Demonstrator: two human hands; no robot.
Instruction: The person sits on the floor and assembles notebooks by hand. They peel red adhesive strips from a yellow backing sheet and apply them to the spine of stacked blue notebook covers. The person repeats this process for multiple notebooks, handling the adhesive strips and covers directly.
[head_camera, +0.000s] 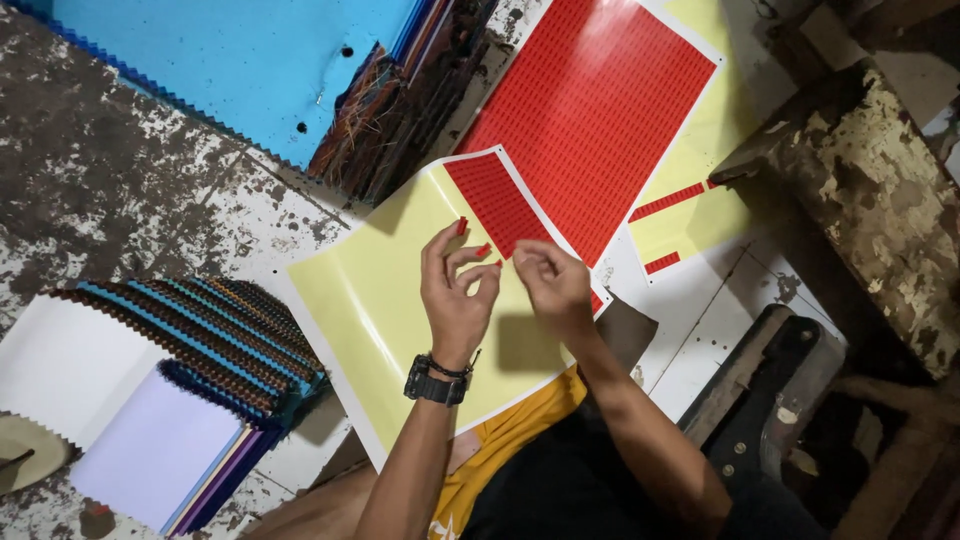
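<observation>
The yellow sheet (380, 300) is mostly bare now; only a red patch of stickers (495, 205) is left on it, up at its 1 o'clock corner; so I think most of the peeling on this sheet is done, and that last patch is what is left. A full red sticker sheet (590, 110) lies past it at 1 o'clock, not yet peeled; another yellow sheet (700, 215) at 3 o'clock has only a few red strips.

The left hand (455, 290) is half open, fingers spread; small red stickers (462, 226) sit stuck on its fingertips. The right hand (550, 280) is just beside it, touching or almost touching; its fingers pinch together on something tiny, too small to see well.

The sheets look smooth and shiny, flat, with white edges; the stickers are little red bars. At 8 o'clock lies a stack of cloth pieces (200, 350) with zigzag edges, in many colours; a blue cloth (230, 60) lies at 11 o'clock. The table (100, 190) is rough, with flaky, worn paint.
</observation>
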